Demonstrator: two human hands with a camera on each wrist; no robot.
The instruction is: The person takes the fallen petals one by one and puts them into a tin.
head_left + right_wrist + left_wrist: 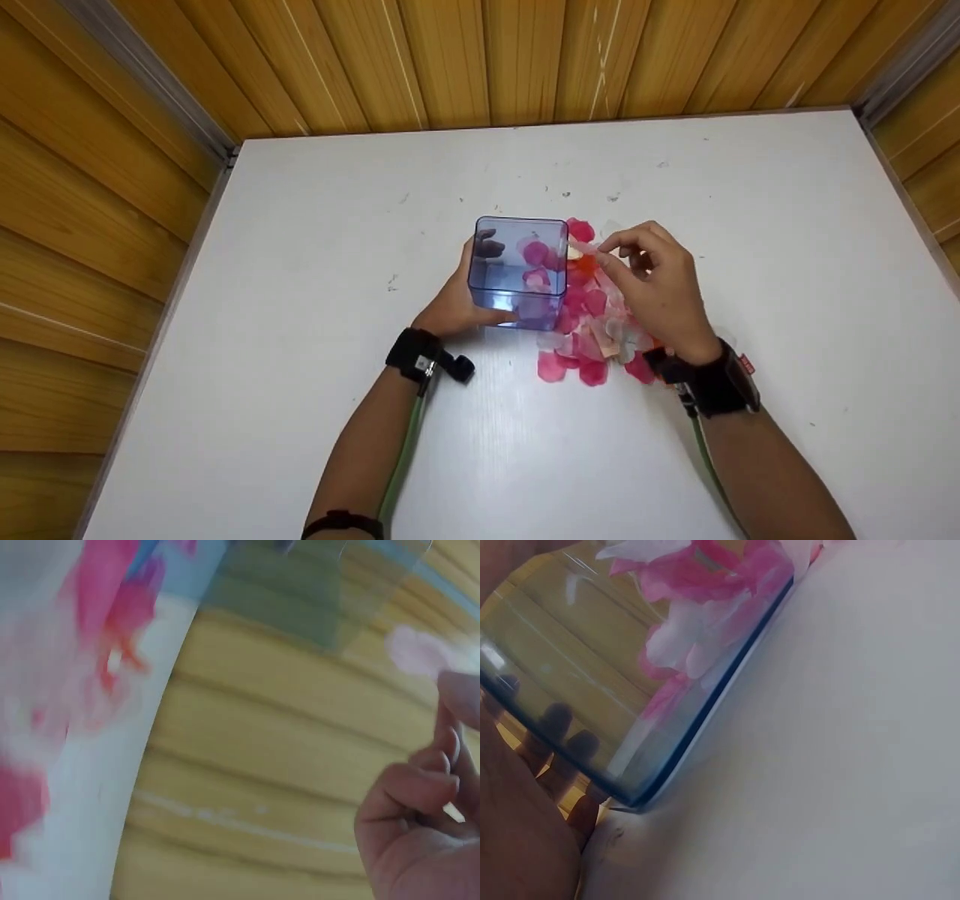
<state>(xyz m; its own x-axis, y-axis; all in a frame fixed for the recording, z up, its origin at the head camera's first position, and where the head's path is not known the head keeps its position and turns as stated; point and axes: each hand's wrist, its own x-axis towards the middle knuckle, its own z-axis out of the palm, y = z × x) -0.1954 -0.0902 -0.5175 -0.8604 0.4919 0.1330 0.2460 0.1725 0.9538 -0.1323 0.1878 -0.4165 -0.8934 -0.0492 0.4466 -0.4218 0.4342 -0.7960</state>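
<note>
My left hand [457, 304] grips a clear blue square plastic box [517, 255] from its left side, thumb along the near wall and fingers behind it. Pink and white petals show through the box wall in the left wrist view. Between thumb and forefinger, my right hand [656, 285] pinches a pale pink petal [416, 651] just right of the box's rim. Below and around the right hand lies a loose pile of artificial petals [592, 304] in pink, red, orange and white, next to the box.
The white table [337, 225] carries small dark scuff marks. Slatted wood-look walls [450, 67] rise behind the table and at its sides. Each wrist wears a black strap [724, 382] with a camera and a green cable [401, 465] running back along the arm.
</note>
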